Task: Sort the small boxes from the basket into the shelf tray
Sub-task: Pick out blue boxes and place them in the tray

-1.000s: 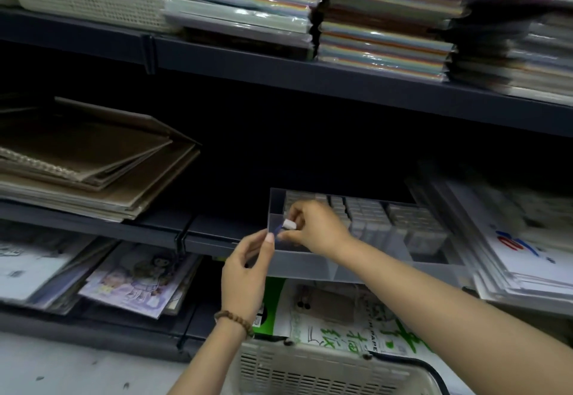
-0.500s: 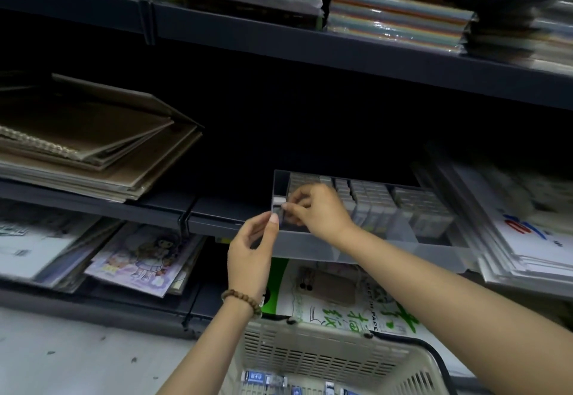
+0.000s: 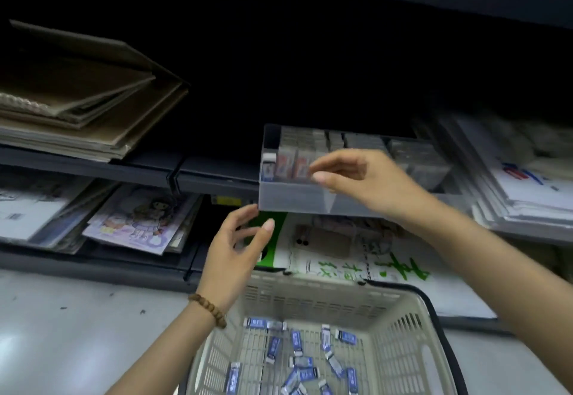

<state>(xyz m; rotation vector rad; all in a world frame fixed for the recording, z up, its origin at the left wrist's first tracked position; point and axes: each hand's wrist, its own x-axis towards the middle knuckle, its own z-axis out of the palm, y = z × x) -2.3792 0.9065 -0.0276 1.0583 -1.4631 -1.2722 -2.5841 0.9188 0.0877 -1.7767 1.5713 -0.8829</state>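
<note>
Small boxes (image 3: 297, 360): blue/white, scattered loose on btm of basket (image 3: 310, 301), near centre, grey floor (image 3: 62, 332) to its left. One more blue/white box (image 3: 268, 163) upright in near-left corner of shelf tray (image 3: 294, 200), just beside red-labelled boxes (image 3: 290, 163) in same row. Further rows of grey boxes (image 3: 356, 141) packed behind & to right, too blurred to read. Clear tray on middle shelf (image 3: 214, 174). Right grip (image 3: 356, 177) above tray's near side, fingers loosely spread, thumb & forefinger apart w/ nothing seen between, tips close to red-labelled boxes. Left grip (image 3: 235, 245) lower, just under tray's near-left corner, fingers relaxed & spread, holding nothing; forefinger tip at tray's btm edge, contact unclear. Bead bracelet (image 3: 210, 309) on left wrist. Far left on middle shelf: stack of brown sketchpads (image 3: 77, 100). On lower shelf: illustrated booklet (image 3: 139, 221) at left, pack w/ green characters (image 3: 372, 264) under tray. Right of tray: stack of white wrapped packs (image 3: 527, 183).
</note>
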